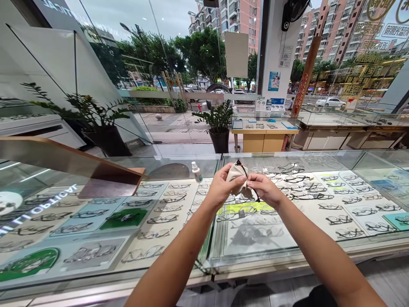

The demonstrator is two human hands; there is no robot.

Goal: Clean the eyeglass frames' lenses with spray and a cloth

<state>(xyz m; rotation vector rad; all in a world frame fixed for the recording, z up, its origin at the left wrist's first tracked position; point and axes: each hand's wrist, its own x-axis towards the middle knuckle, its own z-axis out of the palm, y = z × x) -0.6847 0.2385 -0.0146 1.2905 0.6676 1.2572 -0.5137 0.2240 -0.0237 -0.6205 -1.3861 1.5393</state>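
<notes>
Both hands are raised above a glass display case near the middle of the head view. My left hand (222, 186) is closed around a pale cloth (236, 171), its thumb pressing on the front of it. A dark-framed pair of glasses (243, 169) is partly wrapped in the cloth, and its dark parts show above and below. My right hand (262, 187) pinches at the right edge of the cloth and glasses with closed fingertips. The lenses are mostly hidden by cloth and fingers.
A small white bottle (197, 172) stands on the glass case (209, 256) left of my hands. Rows of glasses (162, 218) lie inside it. A brown wooden panel (105, 170) juts in at left. Behind are a potted plant (219, 123) and a wooden display table (264, 143).
</notes>
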